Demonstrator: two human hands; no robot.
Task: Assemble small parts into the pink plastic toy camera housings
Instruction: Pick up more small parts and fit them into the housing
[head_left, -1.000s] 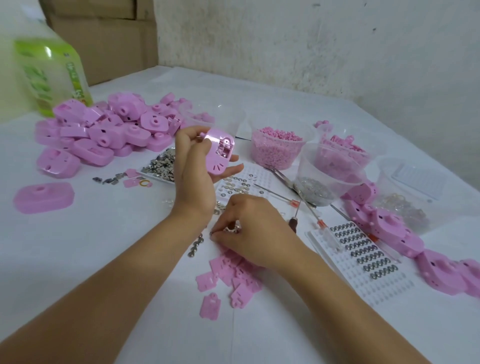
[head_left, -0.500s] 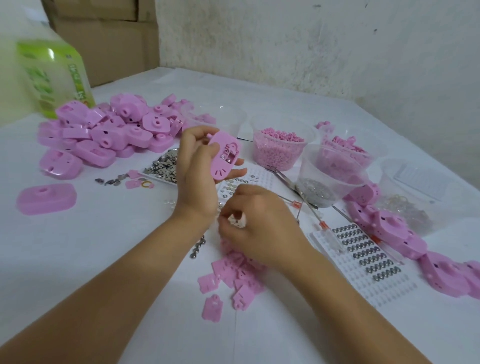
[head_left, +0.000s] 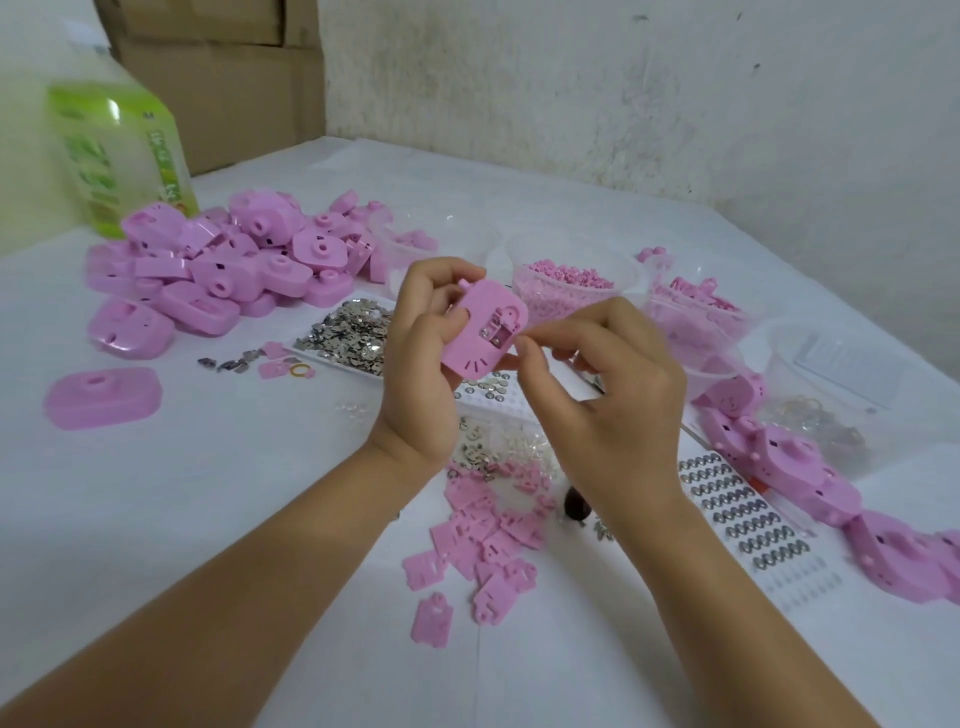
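Observation:
My left hand (head_left: 422, 358) grips a pink camera housing (head_left: 480, 332) upright above the table, its inner side facing me. My right hand (head_left: 608, 395) is raised beside it, thumb and forefinger pinched together at the housing's right edge; the small part between them is too tiny to make out. Below the hands lies a scatter of flat pink plates (head_left: 483, 535). A heap of pink housings (head_left: 218, 270) sits at the back left, and one housing (head_left: 101, 397) lies apart.
A tray of small metal pieces (head_left: 348, 335), clear tubs of pink pellets (head_left: 563, 291) and other parts stand behind. A white tray of springs (head_left: 743, 514) and a row of housings (head_left: 810, 467) lie right. A green bottle (head_left: 114, 150) stands far left.
My right hand rose from the pile of pink plates on the table up to the housing's right edge. My left hand tilted the housing slightly and brought it closer.

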